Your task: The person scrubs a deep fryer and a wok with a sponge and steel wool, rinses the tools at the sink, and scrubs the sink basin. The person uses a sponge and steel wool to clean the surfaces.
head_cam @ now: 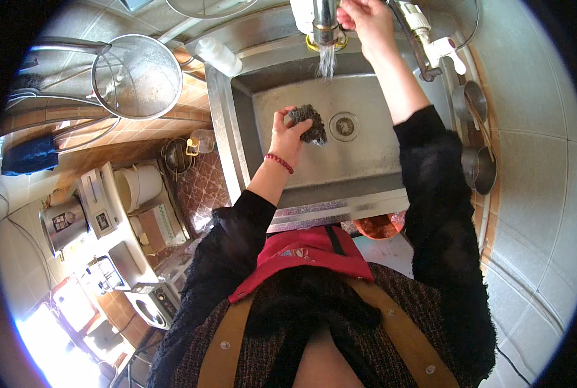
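My left hand [288,133], with a red bead bracelet at the wrist, holds a dark, curly scouring pad [309,123] over the basin of a stainless steel sink [366,160]. Water [326,63] runs from the metal faucet [325,24] into the back of the basin. Right beside the faucet is my right hand [366,19], its fingers curled near the fixture; whether they grip a part of it cannot be told. The round drain strainer [344,126] lies to the right of the pad.
A white bottle [219,56] leans at the sink's back left corner. Mesh strainers [137,76] hang at the left. Metal ladles [480,169] hang along the right wall, below a white valve [446,51]. An orange basin [378,227] is under the sink's front edge.
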The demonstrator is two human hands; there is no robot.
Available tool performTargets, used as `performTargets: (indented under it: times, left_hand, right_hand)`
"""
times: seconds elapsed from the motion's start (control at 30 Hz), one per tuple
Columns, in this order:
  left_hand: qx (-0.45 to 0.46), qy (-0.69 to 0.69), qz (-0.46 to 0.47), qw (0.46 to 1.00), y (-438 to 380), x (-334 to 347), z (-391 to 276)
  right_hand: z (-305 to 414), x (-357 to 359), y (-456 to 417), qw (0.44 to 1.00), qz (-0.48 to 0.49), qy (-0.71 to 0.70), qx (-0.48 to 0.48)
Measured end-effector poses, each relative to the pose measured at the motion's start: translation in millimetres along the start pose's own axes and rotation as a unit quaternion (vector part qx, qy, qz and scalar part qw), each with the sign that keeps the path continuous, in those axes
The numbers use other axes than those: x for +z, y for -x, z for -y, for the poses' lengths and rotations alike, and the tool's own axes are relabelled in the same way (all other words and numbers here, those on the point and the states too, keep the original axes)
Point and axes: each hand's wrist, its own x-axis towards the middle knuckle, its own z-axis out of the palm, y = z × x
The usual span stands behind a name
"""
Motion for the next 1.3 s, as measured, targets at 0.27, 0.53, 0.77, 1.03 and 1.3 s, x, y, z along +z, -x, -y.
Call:
performTargets:
  times: [0.27,0.53,0.77,1.03,1.3]
  left_hand:
    - [-0.118,0.194,0.117,0.967,-9,14,-2]
    - [-0.093,0.228,0.050,0.968,-29,15,20]
    - [-0.110,0.021,0.000,0.994,-37,9,41]
    - [-0.153,0.006,-0.097,0.983,-33,35,25]
    - [-0.206,0.121,0.062,0.969,-40,11,20]
  right_hand:
    - [-24,-14,-32,0.988,-0.061,0.090,-0.107]
    - [-75,-58,151,0.917,0.032,0.193,0.347]
    - [-104,-28,176,0.976,0.012,0.141,0.166]
    - [-79,-16,200,0.975,0.025,0.118,0.188]
    - [-98,-48,176,0.935,-0.001,0.295,0.195]
